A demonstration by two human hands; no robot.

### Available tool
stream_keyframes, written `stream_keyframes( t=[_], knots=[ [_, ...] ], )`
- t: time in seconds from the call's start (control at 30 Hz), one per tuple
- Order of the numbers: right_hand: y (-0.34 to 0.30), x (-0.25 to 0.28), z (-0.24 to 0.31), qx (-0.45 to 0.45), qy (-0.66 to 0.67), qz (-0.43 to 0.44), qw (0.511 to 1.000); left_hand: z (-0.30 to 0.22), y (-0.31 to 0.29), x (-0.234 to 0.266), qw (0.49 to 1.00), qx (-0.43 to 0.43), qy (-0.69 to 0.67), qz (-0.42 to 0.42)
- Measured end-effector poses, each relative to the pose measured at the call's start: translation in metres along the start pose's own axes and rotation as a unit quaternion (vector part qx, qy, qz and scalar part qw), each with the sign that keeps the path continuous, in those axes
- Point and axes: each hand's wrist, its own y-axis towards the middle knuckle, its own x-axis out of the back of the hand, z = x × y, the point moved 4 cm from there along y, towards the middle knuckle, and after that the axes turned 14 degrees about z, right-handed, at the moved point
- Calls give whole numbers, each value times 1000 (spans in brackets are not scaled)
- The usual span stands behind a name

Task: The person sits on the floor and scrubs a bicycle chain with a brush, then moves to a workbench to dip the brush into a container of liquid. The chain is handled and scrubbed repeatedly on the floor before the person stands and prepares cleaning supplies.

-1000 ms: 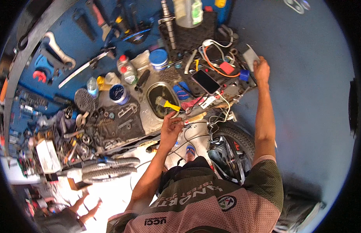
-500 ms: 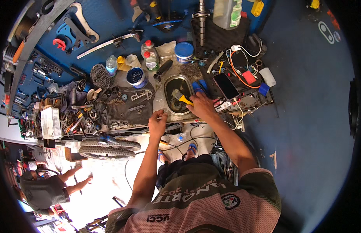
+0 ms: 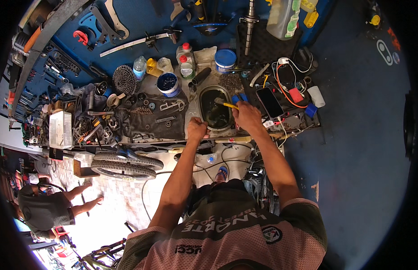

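Note:
My right hand (image 3: 246, 115) is closed around the yellow handle of a brush (image 3: 229, 105). The brush's bristle end is over the far part of an oval metal basin (image 3: 201, 110) that holds dark, murky liquid. At the basin's near left rim is my left hand (image 3: 197, 129), its fingers pinched together; what they hold, if anything, is too small to make out. Just right of the basin, beyond my right hand, lies a blue object (image 3: 238, 97), partly hidden.
A phone (image 3: 269, 102) with a cable lies to the right. An open tub of dark blue grease (image 3: 168, 84), a closed blue-lidded tub (image 3: 225, 60) and bottles (image 3: 187, 68) stand behind. Left are a dark cloth (image 3: 146, 123) with metal parts, and a white basket (image 3: 61, 129). Another person (image 3: 44, 204) is far left.
The brush has moved from the middle of the basin to its far part, and its handle lies more sideways. My left hand has come closer to the basin rim. The whole view has shifted slightly.

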Motion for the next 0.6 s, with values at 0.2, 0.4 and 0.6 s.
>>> stream_keyframes(
  t=[0.2, 0.4, 0.6],
  knots=[
    [-14, 14, 10, 17, 26, -13, 999, 3, 0, 1, 985, -73, -154, -2],
    [-28, 17, 20, 86, 78, -17, 993, 2, -17, 23, 982, -102, -156, -2],
    [-78, 32, 38, 129, 119, -59, 983, -14, -55, 53, 975, -165, -128, 77]
  ],
)
